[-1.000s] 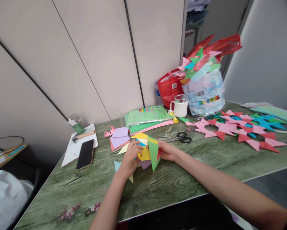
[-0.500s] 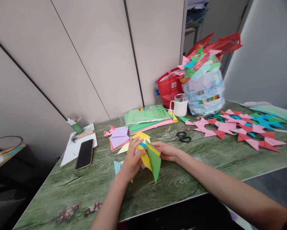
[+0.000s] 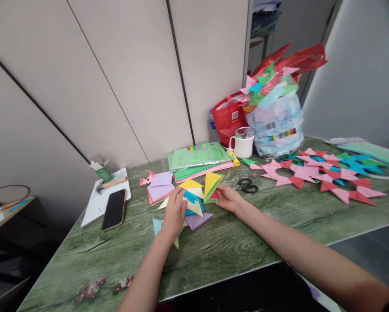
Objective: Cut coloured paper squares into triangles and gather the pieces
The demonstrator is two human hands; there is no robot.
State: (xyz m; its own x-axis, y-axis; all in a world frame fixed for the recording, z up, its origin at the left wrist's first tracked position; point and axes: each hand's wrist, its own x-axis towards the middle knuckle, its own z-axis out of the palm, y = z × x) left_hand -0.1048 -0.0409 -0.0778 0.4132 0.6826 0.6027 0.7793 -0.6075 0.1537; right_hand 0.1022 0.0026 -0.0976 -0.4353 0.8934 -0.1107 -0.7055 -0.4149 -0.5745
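Note:
My left hand [image 3: 175, 212] lies flat, fingers spread, on a loose pile of folded paper triangles [image 3: 194, 208] in blue, cream and purple on the green table [image 3: 233, 247]. My right hand [image 3: 228, 198] pinches a small stack of folded triangles [image 3: 212, 184], yellow on top with green and red beneath, tilted up just right of the pile. A yellow triangle [image 3: 189, 183] lies at the pile's far edge.
Scissors [image 3: 248, 185] lie right of my right hand. Behind are a pack of coloured sheets [image 3: 197, 158], purple squares [image 3: 161, 184], a white mug [image 3: 243, 144] and bags [image 3: 275, 117]. Many folded pieces [image 3: 324, 173] spread right. A phone [image 3: 115, 209] and hammer [image 3: 111, 184] lie left.
The green and yellow stack, held upright between both hands, has swung away to the right in my right hand. My left hand let go and dropped flat on the pile.

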